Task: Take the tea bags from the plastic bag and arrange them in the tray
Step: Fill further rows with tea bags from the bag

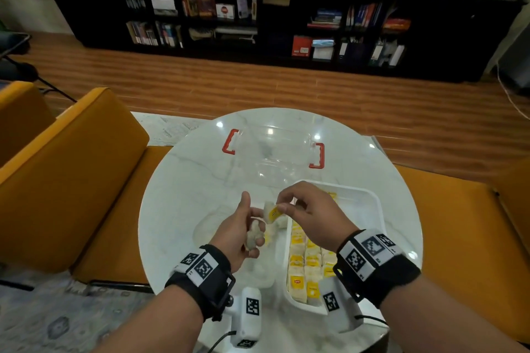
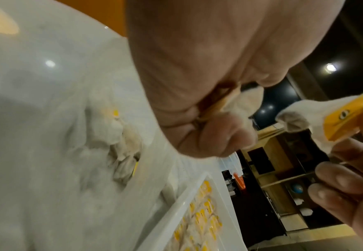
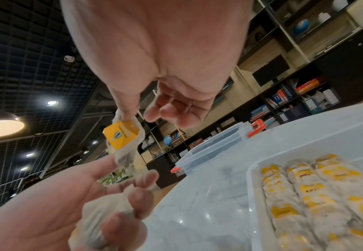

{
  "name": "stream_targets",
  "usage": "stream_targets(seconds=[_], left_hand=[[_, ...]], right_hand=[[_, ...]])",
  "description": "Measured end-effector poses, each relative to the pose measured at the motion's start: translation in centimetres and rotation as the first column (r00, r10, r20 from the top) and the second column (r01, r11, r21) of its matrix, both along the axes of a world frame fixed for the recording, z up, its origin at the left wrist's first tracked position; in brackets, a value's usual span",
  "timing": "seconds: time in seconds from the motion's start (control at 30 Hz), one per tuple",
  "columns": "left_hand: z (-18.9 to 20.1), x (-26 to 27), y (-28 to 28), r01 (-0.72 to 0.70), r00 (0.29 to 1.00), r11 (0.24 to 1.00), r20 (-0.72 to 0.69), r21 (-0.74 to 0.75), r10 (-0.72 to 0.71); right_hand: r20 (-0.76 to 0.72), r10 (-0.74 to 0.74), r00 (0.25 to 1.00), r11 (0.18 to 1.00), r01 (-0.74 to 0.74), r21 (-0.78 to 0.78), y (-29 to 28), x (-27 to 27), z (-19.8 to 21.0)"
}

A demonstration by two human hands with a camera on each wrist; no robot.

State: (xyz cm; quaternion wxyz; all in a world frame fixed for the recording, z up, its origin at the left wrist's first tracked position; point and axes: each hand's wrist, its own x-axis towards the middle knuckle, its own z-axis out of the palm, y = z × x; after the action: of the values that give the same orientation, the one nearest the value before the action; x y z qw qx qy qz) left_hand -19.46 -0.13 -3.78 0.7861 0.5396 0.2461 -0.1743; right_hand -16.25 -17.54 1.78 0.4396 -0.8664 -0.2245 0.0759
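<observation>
My right hand (image 1: pixel 289 203) pinches a tea bag (image 1: pixel 272 211) with a yellow tag between thumb and forefinger, held above the table just left of the tray; the same tea bag (image 3: pixel 124 141) hangs from that pinch in the right wrist view. My left hand (image 1: pixel 246 226) holds a bunch of tea bags (image 1: pixel 253 235) in its curled lower fingers, thumb raised. The white tray (image 1: pixel 372 203) at the right holds rows of yellow-tagged tea bags (image 1: pixel 304 261). The clear plastic bag (image 1: pixel 206 229) lies crumpled on the table under my left hand, with more tea bags (image 2: pixel 124 146) inside it.
A clear lid with red handles (image 1: pixel 229 142) lies on the round marble table (image 1: pixel 183 180) beyond the tray. Orange seats (image 1: pixel 71 169) flank the table. Dark bookshelves (image 1: pixel 258 17) stand across the wooden floor.
</observation>
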Motion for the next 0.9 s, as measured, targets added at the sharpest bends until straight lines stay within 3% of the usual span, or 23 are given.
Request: stream_targets(seconds=[0.07,0.13,0.2,0.3,0.37,0.5,0.57,0.73,0.87,0.9], left_hand=[[0.6,-0.1,0.0,-0.021,0.991,0.997,0.136,0.077,0.011],[1.3,-0.1,-0.1,0.058,0.949,0.965,0.286,0.256,-0.132],[1.7,-0.1,-0.3,0.158,0.865,0.866,0.357,0.474,-0.353],[1.8,0.2,-1.3,0.215,0.744,0.682,0.335,0.7,-0.578],[1.6,0.2,-2.3,0.223,0.73,0.648,0.316,0.728,-0.606],[1.0,-0.2,-3.9,0.23,0.762,0.732,0.349,0.641,-0.545],[0.7,-0.5,-4.7,0.232,0.768,0.705,0.319,0.67,-0.555],[-0.5,-0.9,-7.1,0.268,0.767,0.595,0.206,0.758,-0.608],[-1.7,-0.9,-7.6,0.387,0.693,0.363,-0.007,0.848,-0.721],[-2.1,-1.0,-7.6,0.406,0.679,0.335,-0.034,0.85,-0.734]], right_hand=[[-0.047,0.014,0.999,1.0,-0.015,-0.019,-0.6,0.1,0.3],[-0.095,0.051,0.994,0.996,-0.058,-0.073,-1.3,0.3,0.6],[-0.087,0.085,0.993,0.984,-0.097,-0.15,-1.9,0.4,0.7],[-0.048,0.099,0.994,0.973,-0.107,-0.206,-2.4,0.3,1.1],[-0.026,0.068,0.997,0.978,-0.072,-0.195,-2.9,0.0,1.2],[-0.014,0.03,0.999,0.978,-0.032,-0.204,-4.2,-0.5,1.1],[-0.019,0.035,0.999,0.971,-0.038,-0.237,-4.9,-0.7,1.0],[-0.029,0.05,0.998,0.937,-0.057,-0.345,-6.8,-1.1,-0.4],[-0.124,0.046,0.991,0.874,-0.1,-0.476,-8.4,-1.6,-2.8],[-0.154,0.04,0.987,0.855,-0.113,-0.506,-8.8,-1.8,-3.4]])
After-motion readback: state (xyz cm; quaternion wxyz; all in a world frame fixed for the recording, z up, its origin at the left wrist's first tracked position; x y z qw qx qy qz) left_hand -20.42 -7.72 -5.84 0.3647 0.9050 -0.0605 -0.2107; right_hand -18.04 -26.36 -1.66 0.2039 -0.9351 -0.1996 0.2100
